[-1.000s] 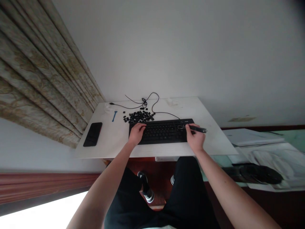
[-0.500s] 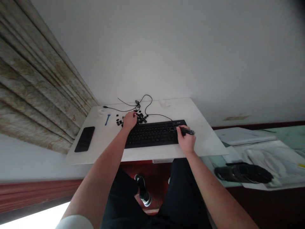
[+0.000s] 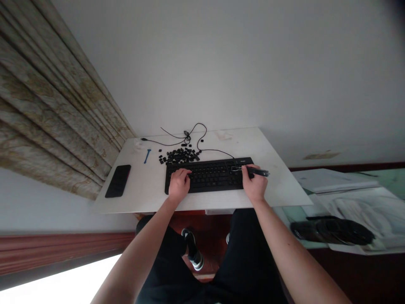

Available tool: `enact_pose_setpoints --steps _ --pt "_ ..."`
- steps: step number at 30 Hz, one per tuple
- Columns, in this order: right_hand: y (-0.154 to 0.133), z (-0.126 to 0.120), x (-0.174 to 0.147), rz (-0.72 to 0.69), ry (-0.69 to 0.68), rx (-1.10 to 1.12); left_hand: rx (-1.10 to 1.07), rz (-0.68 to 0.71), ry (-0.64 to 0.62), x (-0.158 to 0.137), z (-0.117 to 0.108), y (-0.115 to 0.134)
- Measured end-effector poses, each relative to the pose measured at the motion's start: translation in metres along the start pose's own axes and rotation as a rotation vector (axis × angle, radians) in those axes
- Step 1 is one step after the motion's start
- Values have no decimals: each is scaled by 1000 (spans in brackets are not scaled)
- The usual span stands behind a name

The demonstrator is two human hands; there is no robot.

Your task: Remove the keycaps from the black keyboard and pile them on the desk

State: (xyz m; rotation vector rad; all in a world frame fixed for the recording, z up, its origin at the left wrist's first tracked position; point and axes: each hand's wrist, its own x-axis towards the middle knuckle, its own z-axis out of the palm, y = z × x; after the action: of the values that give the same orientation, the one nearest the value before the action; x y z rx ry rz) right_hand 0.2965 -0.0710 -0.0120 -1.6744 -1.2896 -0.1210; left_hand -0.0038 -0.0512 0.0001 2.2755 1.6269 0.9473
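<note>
A black keyboard point(image 3: 210, 179) lies near the front of the white table. Over its left end rests my left hand point(image 3: 179, 184), fingers curled in and thumb close to them; anything between the fingertips is hidden. At the keyboard's right end my right hand point(image 3: 255, 185) is closed around the black handle of a keycap puller point(image 3: 258, 171). The puller's thin wire loops reach left over the keys there. Behind the keyboard's left half lies a heap of loose black keycaps point(image 3: 182, 156), with several scattered around it.
A black cable point(image 3: 218, 150) coils behind the keycaps. A blue tool point(image 3: 147, 156) and a dark phone point(image 3: 118, 181) lie on the left of the table point(image 3: 278, 185). Right of it, papers point(image 3: 335, 181) and a black object point(image 3: 332, 230) lie on a lower surface.
My left hand has left the keycap heap and come back toward me onto the keyboard's left end. My right hand stays at the right end with the keycap puller. The view has shifted slightly.
</note>
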Motion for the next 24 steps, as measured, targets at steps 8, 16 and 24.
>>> enact_pose_setpoints --steps 8,16,24 --pt "-10 -2 2 102 31 100 26 -20 -53 -3 -1 1" --pt "-88 27 -7 318 -430 577 59 25 -105 -3 -1 5" --pt "-121 58 -9 280 -667 446 127 52 -129 -2 -1 7"
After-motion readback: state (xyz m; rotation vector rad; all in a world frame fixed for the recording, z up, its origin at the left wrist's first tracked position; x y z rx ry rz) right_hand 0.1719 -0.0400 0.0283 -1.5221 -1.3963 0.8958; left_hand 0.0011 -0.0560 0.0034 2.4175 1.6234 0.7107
